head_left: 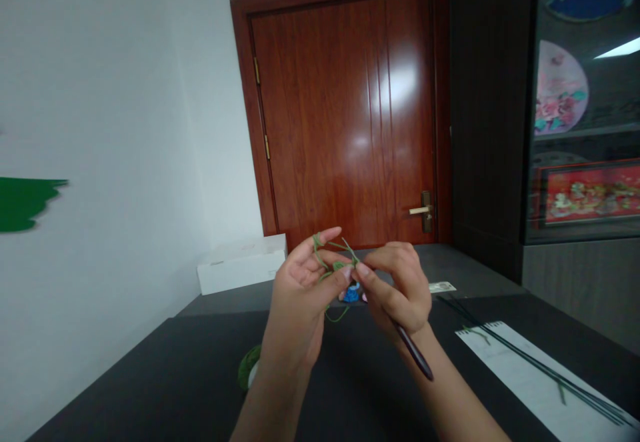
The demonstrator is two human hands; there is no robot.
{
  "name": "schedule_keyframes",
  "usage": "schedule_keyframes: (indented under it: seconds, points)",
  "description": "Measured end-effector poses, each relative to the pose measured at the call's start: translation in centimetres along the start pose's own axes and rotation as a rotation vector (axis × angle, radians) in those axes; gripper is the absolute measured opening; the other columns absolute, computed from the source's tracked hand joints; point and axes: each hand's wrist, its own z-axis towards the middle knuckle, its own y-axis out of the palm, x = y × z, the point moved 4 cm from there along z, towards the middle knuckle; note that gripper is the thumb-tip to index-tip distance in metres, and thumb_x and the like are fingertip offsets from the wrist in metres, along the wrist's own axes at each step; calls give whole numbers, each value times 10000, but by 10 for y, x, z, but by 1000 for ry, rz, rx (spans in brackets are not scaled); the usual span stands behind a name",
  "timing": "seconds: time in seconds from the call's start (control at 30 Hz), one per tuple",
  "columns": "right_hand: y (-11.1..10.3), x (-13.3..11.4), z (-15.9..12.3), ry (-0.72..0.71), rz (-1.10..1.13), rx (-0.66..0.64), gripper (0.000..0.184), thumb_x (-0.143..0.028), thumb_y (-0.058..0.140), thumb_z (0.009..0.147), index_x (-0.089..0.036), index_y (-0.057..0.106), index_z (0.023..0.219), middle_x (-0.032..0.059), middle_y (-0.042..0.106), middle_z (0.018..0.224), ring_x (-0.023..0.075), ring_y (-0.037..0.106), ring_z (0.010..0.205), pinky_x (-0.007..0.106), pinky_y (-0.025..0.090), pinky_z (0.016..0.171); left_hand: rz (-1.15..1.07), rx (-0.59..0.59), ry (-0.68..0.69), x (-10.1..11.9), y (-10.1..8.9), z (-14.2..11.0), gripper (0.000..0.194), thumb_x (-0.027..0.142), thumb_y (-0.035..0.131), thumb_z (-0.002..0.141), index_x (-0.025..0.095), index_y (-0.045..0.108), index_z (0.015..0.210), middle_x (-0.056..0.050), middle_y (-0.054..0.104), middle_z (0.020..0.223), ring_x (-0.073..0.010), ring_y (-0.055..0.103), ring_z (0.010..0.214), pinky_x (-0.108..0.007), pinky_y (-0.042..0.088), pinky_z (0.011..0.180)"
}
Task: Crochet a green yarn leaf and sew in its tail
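Note:
My left hand (303, 292) pinches a small green crochet piece (339, 267) between thumb and fingers. Green yarn (317, 249) is wound around its raised index finger and runs across to the hook. A crochet hook with a dark brown handle (414, 352) is gripped in my right hand (400, 289), its thin metal tip pointing up and left at the crochet piece. Both hands meet above the dark table. Partly hidden behind my left forearm is a green yarn ball (247, 367). A loose yarn strand hangs below the fingers.
Behind the hands lies a small blue item (351, 293), partly covered. A white box (240, 267) stands at the back left against the wall. To the right, long dark green stems (537, 360) cross a white notepad (510, 379) with short green pieces. A small card (442, 287) lies farther back.

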Motion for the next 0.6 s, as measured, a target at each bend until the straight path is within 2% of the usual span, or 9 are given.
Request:
schedule_keyframes:
  seconds: [0.07,0.13,0.2,0.27,0.43,0.6]
  points:
    - [1,-1,-1,-23,110,66,198,-156,736,849,-346,726,904,-14,702,763,205,620,692,422,464,726,-92,-65,-126,-4,1,0,591,103,851,693,110,644,1247,4,652,728,-91,552,598,-193,431,525]
    - [5,3,-2,109,316,141,105,-216,719,892,-321,710,893,-3,668,749,210,635,704,402,483,690,-137,-95,-183,-5,1,1,623,98,854,689,108,635,1272,-6,654,748,-94,555,607,-189,416,507]
    - [10,7,-3,258,490,168,47,-263,695,926,-295,675,898,-4,641,727,203,636,695,377,489,664,-148,-102,-181,-3,1,2,637,86,850,692,117,631,1289,-33,681,800,-111,584,650,-189,416,504]
    - [12,8,-3,347,602,173,44,-287,665,953,-284,633,923,-7,643,727,192,635,688,360,490,665,-146,-102,-161,-1,0,3,631,70,843,695,130,637,1289,-45,692,830,-128,607,686,-190,422,505]
    - [7,9,0,419,664,188,132,-363,648,967,-274,564,916,-17,652,700,182,615,649,344,479,650,-135,-96,-114,2,-1,2,575,52,835,708,143,671,1252,-5,657,776,-89,555,619,-180,428,504]
    - [9,10,3,466,740,165,189,-401,649,959,-266,536,891,-29,636,667,168,577,594,326,462,613,-111,-107,-87,2,-1,3,506,70,839,710,147,705,1192,-7,666,762,-92,562,616,-179,430,505]
